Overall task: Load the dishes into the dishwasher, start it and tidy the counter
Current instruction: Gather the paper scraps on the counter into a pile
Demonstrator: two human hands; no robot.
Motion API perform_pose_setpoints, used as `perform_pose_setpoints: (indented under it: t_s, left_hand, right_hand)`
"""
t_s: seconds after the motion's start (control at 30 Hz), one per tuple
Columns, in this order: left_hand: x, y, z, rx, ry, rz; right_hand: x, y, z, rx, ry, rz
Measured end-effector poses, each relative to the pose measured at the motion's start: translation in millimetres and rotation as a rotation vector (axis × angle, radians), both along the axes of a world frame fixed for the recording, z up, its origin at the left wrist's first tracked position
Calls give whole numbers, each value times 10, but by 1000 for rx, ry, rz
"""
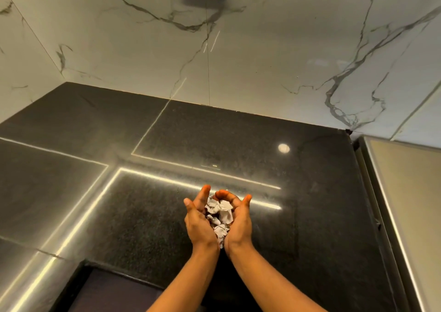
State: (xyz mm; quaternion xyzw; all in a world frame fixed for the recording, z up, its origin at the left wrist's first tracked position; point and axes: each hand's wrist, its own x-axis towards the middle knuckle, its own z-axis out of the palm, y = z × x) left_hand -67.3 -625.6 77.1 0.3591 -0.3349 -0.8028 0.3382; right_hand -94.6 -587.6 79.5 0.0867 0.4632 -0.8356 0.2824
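Black worktop [238,144] spreads bare around both hands, its front edge beneath the wrists, marble wall [262,61] beyond. Left hand [199,218] and right hand [238,218], cupped together, half-curled, cradle crumpled white paper scraps [220,214] between the palms.

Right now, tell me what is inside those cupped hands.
Crumpled white paper scraps lie between the left hand and right hand, above the black counter. Anything beneath the scraps is hidden by the palms.
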Motion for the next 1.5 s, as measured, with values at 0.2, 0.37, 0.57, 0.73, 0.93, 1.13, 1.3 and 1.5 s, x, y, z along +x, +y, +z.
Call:
perform_pose_setpoints:
  t_s: [0.2, 0.37, 0.57, 0.73, 0.93, 1.13, 1.3, 1.5]
  left_hand:
    - [-100, -36, 16, 152, 83, 141]
    - [-171, -50, 205, 213, 164, 197]
    - [-128, 71, 605, 224, 282, 265]
    - [275, 347, 804, 209, 360, 398]
    - [1384, 695, 575, 193, 354, 711]
    - [2709, 1108, 49, 268, 223, 1053]
    - [3665, 1440, -833, 437, 72, 1224]
    - [4477, 1553, -2401, 650, 29, 1261]
  right_hand:
    - [-128, -10, 18, -111, -112, -50]
    - [-239, -28, 258, -181, -106, -69]
    - [-228, 71, 659, -257, -57, -17]
    - [146, 317, 877, -268, -54, 140]
    - [1159, 545, 675, -253, -224, 357]
    - [2464, 773, 85, -77, -385, 633]
    - [3397, 1003, -834, 148, -517, 754]
    - [4163, 1032, -2382, 413, -603, 823]
